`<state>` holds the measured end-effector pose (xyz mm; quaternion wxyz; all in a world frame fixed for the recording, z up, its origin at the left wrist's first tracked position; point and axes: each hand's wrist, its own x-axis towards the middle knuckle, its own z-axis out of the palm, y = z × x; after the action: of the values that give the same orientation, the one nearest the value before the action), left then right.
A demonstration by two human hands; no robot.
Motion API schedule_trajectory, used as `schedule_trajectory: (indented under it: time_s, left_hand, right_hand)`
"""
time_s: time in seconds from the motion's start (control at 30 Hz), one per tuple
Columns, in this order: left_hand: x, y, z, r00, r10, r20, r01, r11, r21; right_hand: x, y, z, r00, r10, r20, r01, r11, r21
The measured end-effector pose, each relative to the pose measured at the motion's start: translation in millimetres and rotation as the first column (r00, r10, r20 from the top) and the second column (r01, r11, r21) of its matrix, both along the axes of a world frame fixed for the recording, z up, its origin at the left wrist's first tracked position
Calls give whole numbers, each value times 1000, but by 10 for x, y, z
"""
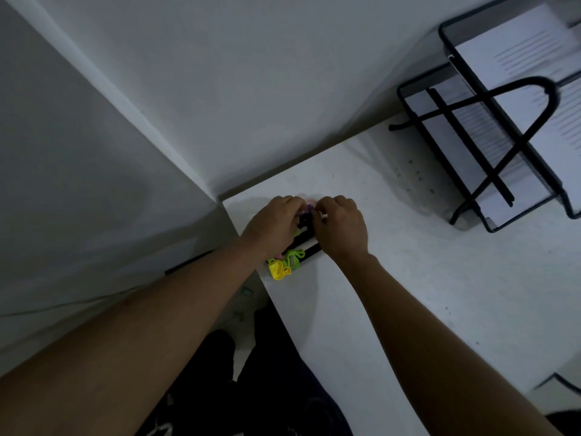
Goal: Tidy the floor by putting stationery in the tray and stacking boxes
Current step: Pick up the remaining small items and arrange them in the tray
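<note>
Wall [94,136] surface, pale and bare, fills the left half of the frame. From the lower left a bare forearm is stretched up to the left hand [275,223], which is set at the near corner of a white desk [424,278], just left of frame centre. Its fingers are curled downward, but the tips are hidden, so it cannot be told whether anything is grasped. Directly below the knuckles a small black tray [309,245] is seen on the desk edge, with yellow and green stationery pieces [279,269] heaped at its near end. A small pink item [309,203] is glimpsed between the two hands. The right hand [341,228] is placed knuckle to knuckle beside the left, fingers likewise curled and its grasp equally unreadable. At the upper right, a black mesh document rack [471,171] holding printed sheets is stood on the desk, well apart from the hands.
</note>
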<state>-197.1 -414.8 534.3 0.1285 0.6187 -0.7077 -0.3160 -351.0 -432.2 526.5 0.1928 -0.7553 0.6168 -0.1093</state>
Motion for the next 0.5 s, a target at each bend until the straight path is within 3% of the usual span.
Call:
schedule_trajectory:
  time_s: [0.27,0.5]
  left_hand:
    - [0,6,5,999,-24,39,23,999,24]
    - [-37,-8,31,999,-35,33,34,999,36]
  right_hand:
    - [23,-15,-36,998,20,-53,-21,1000,-12]
    - [-40,-32,-11,986,147,-77,-148,989,-8]
